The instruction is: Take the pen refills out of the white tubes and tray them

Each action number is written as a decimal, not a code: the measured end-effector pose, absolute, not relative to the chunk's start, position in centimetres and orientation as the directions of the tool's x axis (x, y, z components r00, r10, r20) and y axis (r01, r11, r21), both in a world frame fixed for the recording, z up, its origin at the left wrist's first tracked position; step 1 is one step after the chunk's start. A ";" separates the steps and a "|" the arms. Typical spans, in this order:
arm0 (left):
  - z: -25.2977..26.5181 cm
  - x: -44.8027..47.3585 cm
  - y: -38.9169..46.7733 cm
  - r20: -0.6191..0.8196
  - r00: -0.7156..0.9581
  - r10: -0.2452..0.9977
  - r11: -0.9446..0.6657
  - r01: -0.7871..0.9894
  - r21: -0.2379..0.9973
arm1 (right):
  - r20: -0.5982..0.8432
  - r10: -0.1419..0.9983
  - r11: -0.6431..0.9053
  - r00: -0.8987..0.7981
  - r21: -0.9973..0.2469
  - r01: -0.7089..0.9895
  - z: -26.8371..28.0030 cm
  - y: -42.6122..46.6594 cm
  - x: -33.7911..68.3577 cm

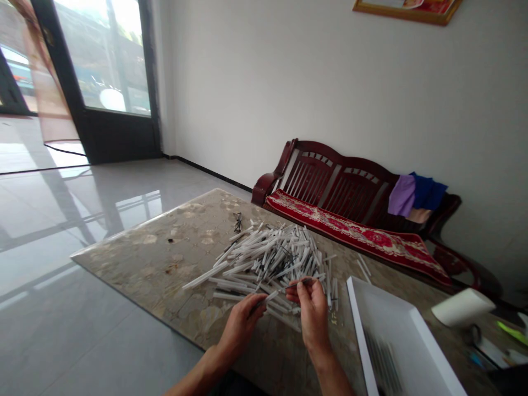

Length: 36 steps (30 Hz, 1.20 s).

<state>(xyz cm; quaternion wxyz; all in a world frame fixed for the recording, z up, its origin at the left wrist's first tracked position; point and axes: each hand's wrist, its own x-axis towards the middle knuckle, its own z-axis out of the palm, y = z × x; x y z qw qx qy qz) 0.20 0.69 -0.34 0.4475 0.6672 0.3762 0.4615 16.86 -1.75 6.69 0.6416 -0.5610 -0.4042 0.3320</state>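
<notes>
Over the near side of the table, my left hand (246,314) is closed on a thin whitish tube (271,296) whose end points toward my other hand. My right hand (308,302) pinches a slim dark stick (297,284) between thumb and fingers. The tips of the two pieces come close together; whether they are joined is too small to tell. Just beyond both hands spreads a large heap of white and translucent tubes (284,250), with some dark pieces among them. A white box (396,324) stands right of my right hand, with several thin dark sticks (381,357) lying inside.
The patterned table (185,242) carries black-framed glasses (238,221) beyond the heap. A white roll (463,306) and a yellow-green item (512,333) lie at the right. A dark red wooden bench (322,176) with cloths (416,195) on its back stands behind the table.
</notes>
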 end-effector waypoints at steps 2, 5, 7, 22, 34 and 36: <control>-0.1 0.2 0.6 0.287 0.300 0.910 -0.331 0.104 0.938 | 0.148 0.888 0.138 0.435 -0.989 0.056 6.6 -1.8 16.8; -0.2 0.1 0.5 0.297 0.298 0.907 -0.344 0.119 0.931 | 0.153 0.905 0.114 0.397 -0.986 0.121 6.3 -1.9 16.4; -0.4 0.0 0.5 0.305 0.293 0.906 -0.350 0.113 0.930 | 0.179 0.914 0.117 0.364 -0.975 0.187 6.1 -2.1 16.2; -0.6 -3.2 -0.2 0.347 0.064 0.936 -0.348 -0.005 0.938 | 0.361 0.931 0.207 -0.058 -0.390 0.897 4.9 4.7 12.6; -1.1 -3.6 -0.2 0.291 0.009 0.957 -0.291 0.015 0.957 | 0.238 0.952 0.220 -0.194 -0.087 0.972 2.7 9.3 10.1; -1.2 -3.5 -0.1 0.283 0.015 0.959 -0.284 0.006 0.959 | 0.238 0.953 0.221 -0.187 -0.124 0.967 2.8 9.3 9.9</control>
